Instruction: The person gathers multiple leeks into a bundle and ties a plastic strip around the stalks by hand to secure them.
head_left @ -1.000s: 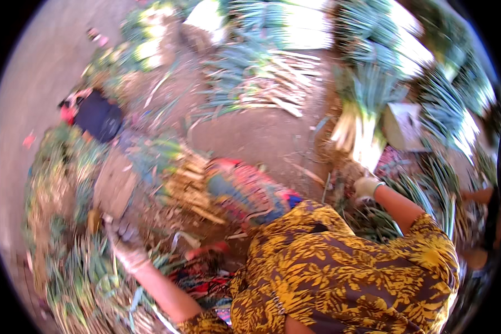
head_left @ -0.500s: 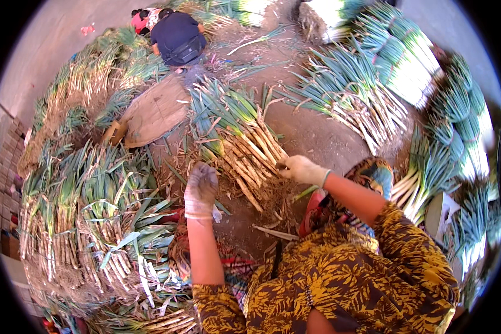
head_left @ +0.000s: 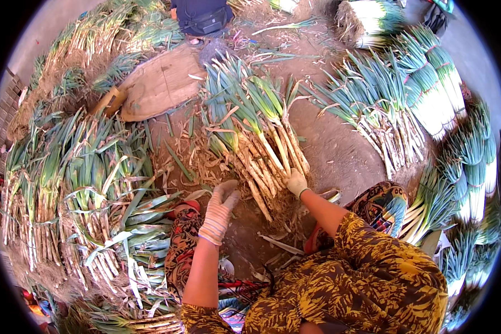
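Note:
A loose pile of long green onions lies on the ground in front of me, leaves pointing away and dry, rooty ends toward me. My right hand, in a pale glove, is closed on the lower end of one green onion on top of this pile. To the left of the root ends, my left hand hangs in a whitish, soiled glove. Its fingers are stretched out and hold nothing. Part of the right hand's fingers is hidden behind the glove's back.
Untrimmed green onions are heaped along the left. A wooden board lies beyond the pile. Another bunch rests at the right, before tied, cleaned bundles. A person in dark clothes is at the far side.
My right hand has moved down to a stalk's lower end and closed on it. My left hand has dropped lower, its fingers now stretched out. The whole view has shifted slightly.

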The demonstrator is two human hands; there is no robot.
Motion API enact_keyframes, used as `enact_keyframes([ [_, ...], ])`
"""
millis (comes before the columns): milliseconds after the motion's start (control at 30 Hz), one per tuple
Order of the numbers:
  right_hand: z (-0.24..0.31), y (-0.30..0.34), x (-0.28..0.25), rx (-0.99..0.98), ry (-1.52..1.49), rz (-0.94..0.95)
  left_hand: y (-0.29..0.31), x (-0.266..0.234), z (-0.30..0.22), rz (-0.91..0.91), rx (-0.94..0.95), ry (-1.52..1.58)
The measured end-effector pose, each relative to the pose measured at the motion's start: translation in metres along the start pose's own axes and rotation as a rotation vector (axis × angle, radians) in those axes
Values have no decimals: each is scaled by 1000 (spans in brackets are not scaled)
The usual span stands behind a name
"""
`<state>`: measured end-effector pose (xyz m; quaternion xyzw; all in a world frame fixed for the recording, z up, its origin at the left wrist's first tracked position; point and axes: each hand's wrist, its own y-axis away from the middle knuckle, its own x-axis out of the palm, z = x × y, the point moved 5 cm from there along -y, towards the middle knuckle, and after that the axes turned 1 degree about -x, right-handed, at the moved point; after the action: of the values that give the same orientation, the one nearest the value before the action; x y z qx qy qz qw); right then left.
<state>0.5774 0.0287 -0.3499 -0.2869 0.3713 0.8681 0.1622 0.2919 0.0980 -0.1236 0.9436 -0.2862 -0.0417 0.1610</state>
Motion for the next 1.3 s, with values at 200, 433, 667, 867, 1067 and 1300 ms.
enact_keyframes([
  [200, 7, 18, -29, -124, 138, -25, -20, 15, 42, 3, -265, -92],
  [433, 132, 208, -12, -480, -581, 362, -20, 36, 71, 64, -290, 420],
  [667, 96, 226, 53, -430, -855, 449, -3, 50, 97, 154, -457, 526],
  [867, 87, 209, 57, -114, -1147, 503, -26, 15, 129, -42, -365, 608],
  [1067, 77, 203, 54, -121, -1179, 462, -18, 26, 95, -39, -335, 757],
  [1300, 96, 238, 60, -62, -1109, 539, -24, 34, 145, -122, -541, 290],
])
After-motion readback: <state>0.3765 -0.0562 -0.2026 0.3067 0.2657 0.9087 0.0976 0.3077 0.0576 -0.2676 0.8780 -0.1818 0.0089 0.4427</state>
